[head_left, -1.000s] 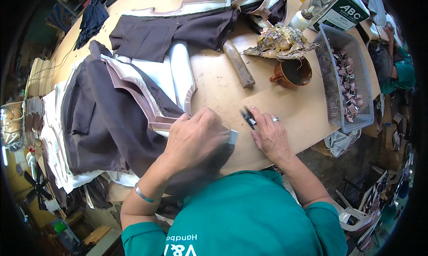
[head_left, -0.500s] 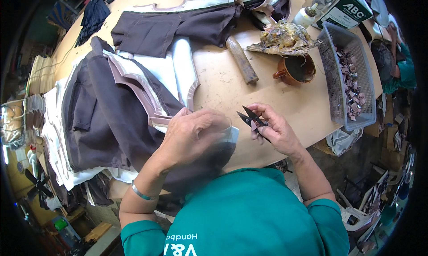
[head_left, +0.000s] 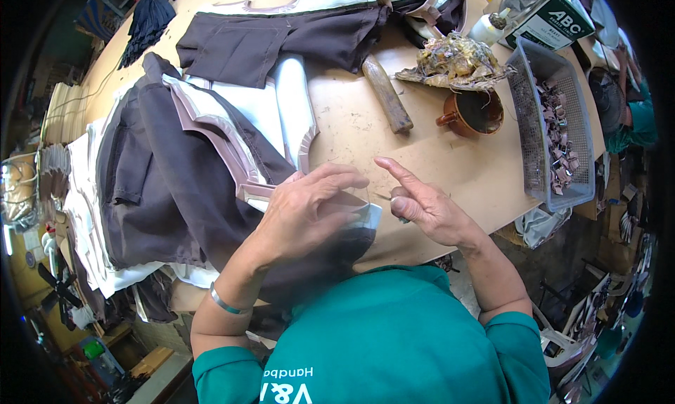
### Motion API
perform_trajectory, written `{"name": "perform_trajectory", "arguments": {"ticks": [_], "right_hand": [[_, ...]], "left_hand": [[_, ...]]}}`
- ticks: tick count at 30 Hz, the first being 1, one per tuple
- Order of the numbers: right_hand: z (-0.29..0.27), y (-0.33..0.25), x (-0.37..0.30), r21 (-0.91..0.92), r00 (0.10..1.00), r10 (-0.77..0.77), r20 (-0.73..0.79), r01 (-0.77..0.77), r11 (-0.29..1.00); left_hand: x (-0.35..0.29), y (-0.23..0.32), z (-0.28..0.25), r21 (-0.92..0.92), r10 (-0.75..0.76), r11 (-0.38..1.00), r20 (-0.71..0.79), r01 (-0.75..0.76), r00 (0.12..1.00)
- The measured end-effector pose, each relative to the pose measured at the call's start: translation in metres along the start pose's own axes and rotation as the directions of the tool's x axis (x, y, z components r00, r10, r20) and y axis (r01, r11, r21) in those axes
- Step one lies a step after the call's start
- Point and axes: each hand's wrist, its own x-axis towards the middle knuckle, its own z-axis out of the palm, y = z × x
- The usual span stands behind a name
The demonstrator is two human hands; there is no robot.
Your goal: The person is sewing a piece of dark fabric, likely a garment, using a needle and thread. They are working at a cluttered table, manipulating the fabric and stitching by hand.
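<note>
My left hand [head_left: 309,206] hovers over the near corner of a dark brown fabric piece [head_left: 190,186] with pinkish edging [head_left: 218,140]. Its fingers are curved and apart, partly smeared by motion; nothing shows clearly between them. Beside its fingertips is a pale corner [head_left: 372,215] of the piece. My right hand [head_left: 430,208] is just to the right, index finger stretched out, the thumb and other fingers closed. Under the thumb shows a small dark bit of the thread snips [head_left: 403,220]; the rest is hidden in the hand.
Farther back lie a second dark brown piece [head_left: 281,42], a worn wooden stick [head_left: 387,94], a brown mug [head_left: 472,116] and a glue-crusted lump [head_left: 460,61]. At the right a grey plastic basket [head_left: 517,87] holds small buckled straps. Another person's sleeve [head_left: 640,123] shows at far right.
The black snips' blades, visible pointing out of my right hand before, are now out of sight. My right index finger has stretched out. The left hand has barely moved.
</note>
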Motion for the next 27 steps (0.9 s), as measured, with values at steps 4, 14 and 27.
{"name": "perform_trajectory", "arguments": {"ticks": [4, 14, 27], "right_hand": [[-0.002, -0.007, 0.007, 0.013, 0.997, 0.049, 0.063, -0.05, 0.999], [-0.014, 0.017, 0.002, -0.425, 0.957, -0.079, -0.278, -0.049, 0.904], [0.022, -0.023, -0.002, 0.054, 0.947, -0.189, -0.26, 0.21, 0.976]], "left_hand": [[0.0, -0.001, 0.0, -0.042, -0.012, 0.999, 0.015, 0.013, 1.0], [0.004, 0.0, 0.005, -0.035, -0.05, 0.998, -0.094, 0.047, 0.994], [0.008, 0.014, 0.002, 0.126, -0.074, 0.989, -0.07, 0.082, 0.995]]}}
